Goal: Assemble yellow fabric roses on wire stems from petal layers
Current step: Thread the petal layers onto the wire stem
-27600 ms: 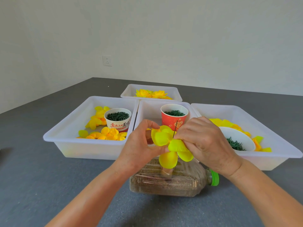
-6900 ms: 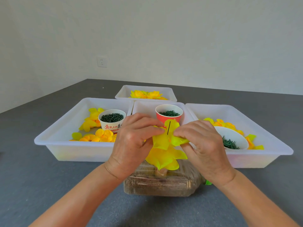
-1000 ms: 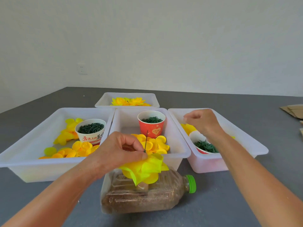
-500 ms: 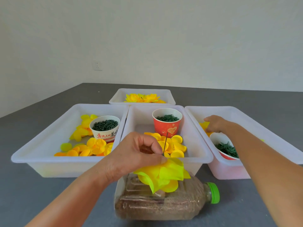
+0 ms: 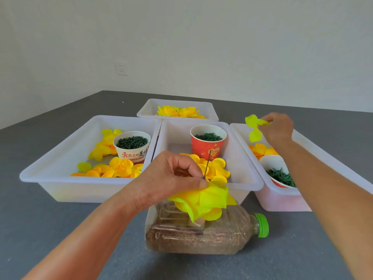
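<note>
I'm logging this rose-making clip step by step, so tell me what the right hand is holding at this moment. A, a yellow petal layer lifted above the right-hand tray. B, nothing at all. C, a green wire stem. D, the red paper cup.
A: the right hand pinches a yellow petal layer in the air above the right-hand tray, while the left hand holds the half-built rose.

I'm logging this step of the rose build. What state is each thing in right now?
Left hand: pinches the rose at the wire.
Right hand: holds a petal layer above the right bin.
Rose: partly built, petals stacked on the wire.
Bottle: on its side, capped.
Red cup: upright, holds green pieces.
White cup: upright, holds green pieces.
</note>
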